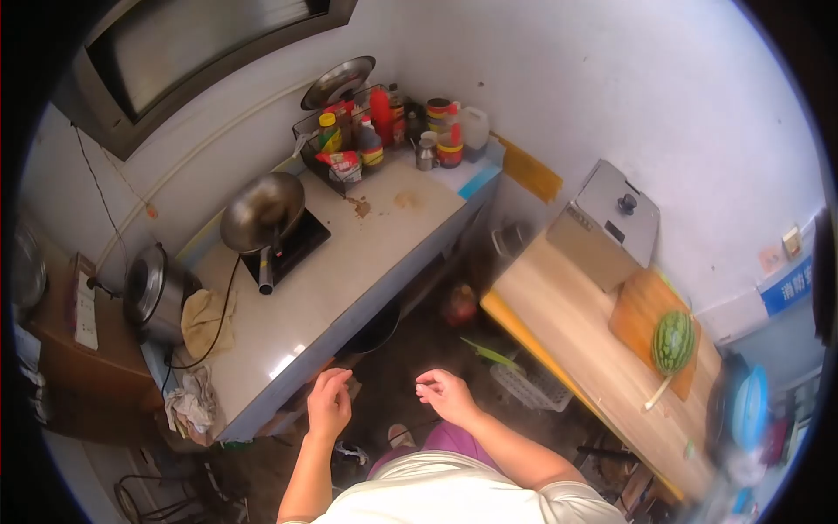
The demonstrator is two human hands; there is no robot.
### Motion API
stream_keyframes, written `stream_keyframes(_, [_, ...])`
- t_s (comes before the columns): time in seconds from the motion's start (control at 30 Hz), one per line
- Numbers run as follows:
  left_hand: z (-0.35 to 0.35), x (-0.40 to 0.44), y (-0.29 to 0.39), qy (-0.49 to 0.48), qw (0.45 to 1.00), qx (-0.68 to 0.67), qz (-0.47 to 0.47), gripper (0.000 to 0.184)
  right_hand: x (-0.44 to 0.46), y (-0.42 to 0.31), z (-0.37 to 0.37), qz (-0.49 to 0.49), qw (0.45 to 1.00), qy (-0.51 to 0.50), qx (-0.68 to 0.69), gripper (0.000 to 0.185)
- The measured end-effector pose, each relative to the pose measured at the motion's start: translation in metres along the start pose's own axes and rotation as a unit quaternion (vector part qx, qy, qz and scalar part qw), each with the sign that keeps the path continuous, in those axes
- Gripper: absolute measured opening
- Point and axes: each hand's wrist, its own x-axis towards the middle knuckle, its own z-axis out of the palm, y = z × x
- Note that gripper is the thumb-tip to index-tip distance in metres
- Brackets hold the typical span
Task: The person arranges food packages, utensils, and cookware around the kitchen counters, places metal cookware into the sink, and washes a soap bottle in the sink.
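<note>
The left hand (329,403) and right hand (447,397) are raised in front of the person's body, well apart from each other. The fingers of both are loosely curled and partly open (nothing shows in their grasp). The left fingers are near the front edge of the pale worktop (349,249), at its near end. The right fingers are between that worktop and the wooden worktop (559,327), with the white basket (531,388) and a long green leaf (491,352) lower down, beyond the hand and toward the person's right.

On the pale worktop, a wok (262,212) sits tilted over a black hob (303,244), its handle pointing toward the person (well beyond the left fingers). A large lidded pot (157,297) stands at the left end, next to a tan cloth (206,322); bottles and jars crowd the far end.

The striped watermelon (674,343) lies on the cutting board (635,316), on the wooden worktop, well to the right of the right fingers.
</note>
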Motion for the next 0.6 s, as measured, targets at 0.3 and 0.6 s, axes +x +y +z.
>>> stream_keyframes(0.3, [0.046,0.055,0.017,0.036,0.999,0.038,-0.015,0.028,0.064,-0.016,-0.065,-0.040,0.997,-0.055,-0.030,0.016])
stream_keyframes(0.6, [0.092,0.091,0.035,0.030,0.996,0.063,-0.046,0.027,0.107,-0.013,-0.121,0.005,0.994,-0.112,-0.010,0.014])
